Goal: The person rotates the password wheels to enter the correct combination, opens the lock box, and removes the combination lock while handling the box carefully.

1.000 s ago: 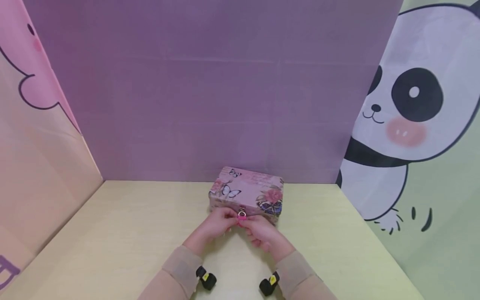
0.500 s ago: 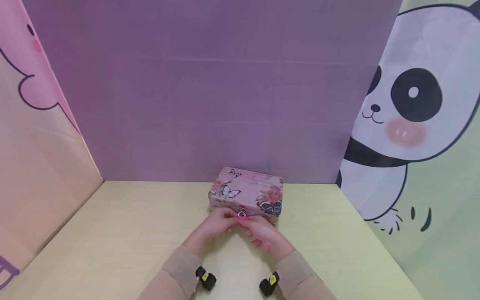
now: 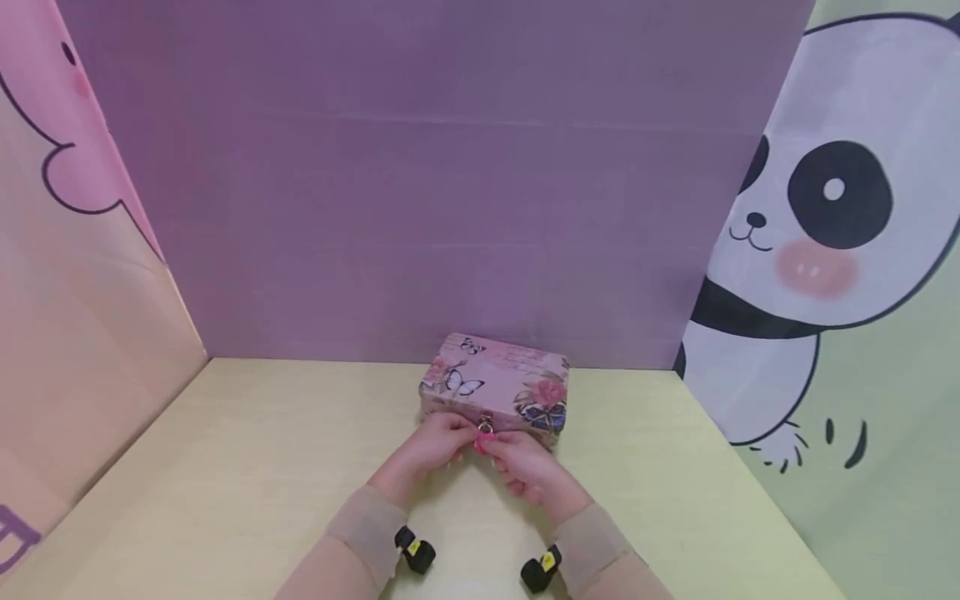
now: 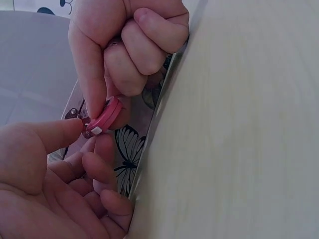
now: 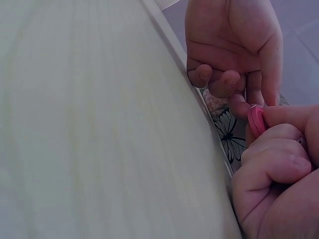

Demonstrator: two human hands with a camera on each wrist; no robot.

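A pink box (image 3: 495, 379) printed with butterflies and roses stands at the back of the table, its lid down. From the clasp on its front hangs a small pink padlock (image 3: 486, 442) with a metal shackle. My right hand (image 3: 528, 462) pinches the padlock's body between thumb and index finger, the other fingers curled in. On the opposite side, my left hand (image 3: 433, 439) pinches the padlock's edge with thumb and fingertips. The left wrist view shows the padlock (image 4: 105, 117) edge-on, between both hands. Fingers partly cover it in the right wrist view.
The pale wooden table (image 3: 247, 467) extends around the box on both sides. Behind the box rises a purple backdrop (image 3: 420, 183). A panda-printed panel (image 3: 832, 283) is on the right and a pink cartoon panel (image 3: 82, 317) on the left.
The head view has shifted slightly. Both hands stay at the padlock with almost the same grip, and the box has not visibly moved.
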